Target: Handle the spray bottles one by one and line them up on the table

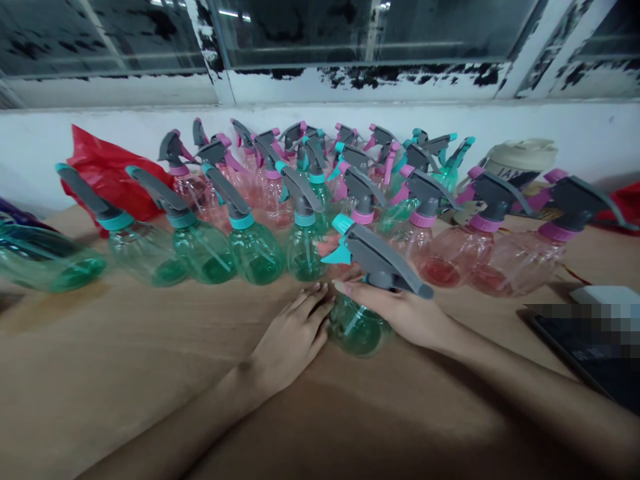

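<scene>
A green spray bottle (356,328) with a grey and teal trigger head (376,257) stands on the wooden table (125,373) just in front of me. My right hand (400,308) is wrapped round its neck below the trigger head. My left hand (294,337) lies against the bottle's left side, fingers stretched and resting on the body and the table. Behind it stand several rows of green spray bottles (253,248) and pink spray bottles (453,257).
A red plastic bag (107,170) lies at the back left. A cream jar (523,160) stands at the back right by the white wall. A dark flat device (590,353) and a white object (603,295) sit on the right.
</scene>
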Action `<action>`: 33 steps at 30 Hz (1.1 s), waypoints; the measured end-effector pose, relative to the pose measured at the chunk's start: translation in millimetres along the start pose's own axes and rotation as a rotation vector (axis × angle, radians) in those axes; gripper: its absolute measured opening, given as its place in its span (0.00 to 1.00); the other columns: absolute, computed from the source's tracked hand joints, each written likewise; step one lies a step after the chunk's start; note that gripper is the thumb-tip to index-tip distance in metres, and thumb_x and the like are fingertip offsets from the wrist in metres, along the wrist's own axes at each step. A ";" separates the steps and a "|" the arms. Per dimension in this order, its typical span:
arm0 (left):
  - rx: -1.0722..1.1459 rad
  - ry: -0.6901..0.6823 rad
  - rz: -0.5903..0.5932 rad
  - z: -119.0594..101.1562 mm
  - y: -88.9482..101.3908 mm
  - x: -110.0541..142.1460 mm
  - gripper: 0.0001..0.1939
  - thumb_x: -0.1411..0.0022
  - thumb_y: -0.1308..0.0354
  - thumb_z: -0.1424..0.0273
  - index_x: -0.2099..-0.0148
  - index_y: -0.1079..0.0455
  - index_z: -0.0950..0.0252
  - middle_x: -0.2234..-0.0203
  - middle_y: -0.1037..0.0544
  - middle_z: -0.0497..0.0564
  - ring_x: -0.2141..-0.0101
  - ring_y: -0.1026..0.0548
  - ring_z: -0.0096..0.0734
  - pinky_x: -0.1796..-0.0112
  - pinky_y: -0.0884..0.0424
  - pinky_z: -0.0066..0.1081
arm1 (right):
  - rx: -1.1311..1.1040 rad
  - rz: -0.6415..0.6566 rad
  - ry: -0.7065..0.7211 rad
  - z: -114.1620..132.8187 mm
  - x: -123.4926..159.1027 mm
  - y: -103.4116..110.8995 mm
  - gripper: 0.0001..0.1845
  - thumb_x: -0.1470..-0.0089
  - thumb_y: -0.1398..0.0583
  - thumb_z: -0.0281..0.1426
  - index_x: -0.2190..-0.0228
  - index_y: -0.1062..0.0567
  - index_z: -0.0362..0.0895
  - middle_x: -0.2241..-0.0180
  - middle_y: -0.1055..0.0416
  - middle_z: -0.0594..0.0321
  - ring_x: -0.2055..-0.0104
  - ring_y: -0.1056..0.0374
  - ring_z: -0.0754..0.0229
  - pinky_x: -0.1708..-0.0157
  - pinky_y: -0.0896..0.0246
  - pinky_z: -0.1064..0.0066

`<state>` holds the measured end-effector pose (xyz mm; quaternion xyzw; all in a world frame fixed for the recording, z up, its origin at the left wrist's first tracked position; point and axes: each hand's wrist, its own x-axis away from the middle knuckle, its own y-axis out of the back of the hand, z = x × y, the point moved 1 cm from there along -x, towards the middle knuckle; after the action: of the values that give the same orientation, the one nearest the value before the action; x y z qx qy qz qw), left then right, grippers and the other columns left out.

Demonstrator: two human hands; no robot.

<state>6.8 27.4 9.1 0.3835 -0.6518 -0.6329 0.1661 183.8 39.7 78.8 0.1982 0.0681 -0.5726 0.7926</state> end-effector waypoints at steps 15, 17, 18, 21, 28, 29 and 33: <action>0.001 -0.009 -0.029 0.8 -4.9 2.3 0.21 0.34 0.52 0.76 0.40 0.41 0.69 0.40 0.37 0.60 0.39 0.41 0.45 0.42 0.41 0.47 | -0.018 0.067 0.017 5.1 -3.7 4.8 0.25 0.51 0.42 0.21 0.53 0.28 0.54 0.58 0.25 0.67 0.61 0.27 0.58 0.56 0.29 0.62; 0.018 -0.006 -0.031 2.2 -4.4 3.2 0.21 0.33 0.53 0.76 0.39 0.41 0.70 0.40 0.38 0.61 0.40 0.41 0.45 0.43 0.40 0.47 | 0.026 0.086 -0.009 3.4 -3.0 6.3 0.24 0.51 0.43 0.22 0.53 0.27 0.53 0.64 0.23 0.68 0.68 0.28 0.59 0.62 0.29 0.63; 0.029 -0.004 -0.035 3.1 -4.3 4.0 0.21 0.33 0.53 0.75 0.39 0.41 0.70 0.40 0.38 0.61 0.40 0.41 0.45 0.43 0.40 0.47 | 0.046 0.091 -0.024 2.1 -2.5 7.3 0.23 0.51 0.43 0.22 0.53 0.27 0.53 0.67 0.23 0.68 0.69 0.28 0.59 0.64 0.29 0.64; 0.052 -0.001 -0.049 5.1 -4.7 6.8 0.20 0.32 0.53 0.74 0.39 0.40 0.68 0.39 0.40 0.60 0.39 0.41 0.46 0.43 0.40 0.48 | 0.097 0.085 -0.060 -1.5 -1.7 10.9 0.20 0.50 0.42 0.24 0.55 0.25 0.52 0.67 0.23 0.68 0.69 0.28 0.59 0.64 0.30 0.64; 0.036 0.020 -0.041 3.8 -5.3 8.6 0.20 0.32 0.52 0.73 0.39 0.41 0.68 0.38 0.40 0.60 0.39 0.43 0.46 0.42 0.42 0.49 | 0.112 0.090 0.003 -0.2 -3.6 10.2 0.16 0.45 0.41 0.30 0.54 0.26 0.52 0.69 0.24 0.68 0.71 0.29 0.60 0.68 0.30 0.67; 0.034 0.025 -0.034 3.0 -5.2 8.5 0.20 0.33 0.51 0.74 0.39 0.41 0.68 0.38 0.40 0.61 0.38 0.43 0.46 0.42 0.43 0.48 | 0.116 0.071 0.016 0.4 -3.6 9.2 0.15 0.45 0.41 0.32 0.54 0.26 0.52 0.69 0.24 0.68 0.71 0.29 0.60 0.68 0.30 0.67; 0.018 0.042 -0.031 0.8 -4.5 8.6 0.21 0.33 0.51 0.74 0.39 0.41 0.70 0.39 0.39 0.62 0.38 0.44 0.47 0.42 0.43 0.49 | 0.133 0.003 0.050 2.8 -4.1 5.5 0.16 0.48 0.38 0.41 0.58 0.26 0.50 0.68 0.25 0.67 0.71 0.29 0.61 0.69 0.30 0.67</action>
<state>2.0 22.3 2.4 0.4081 -0.6479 -0.6212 0.1666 187.2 43.7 84.0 0.2651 0.0494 -0.5696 0.7764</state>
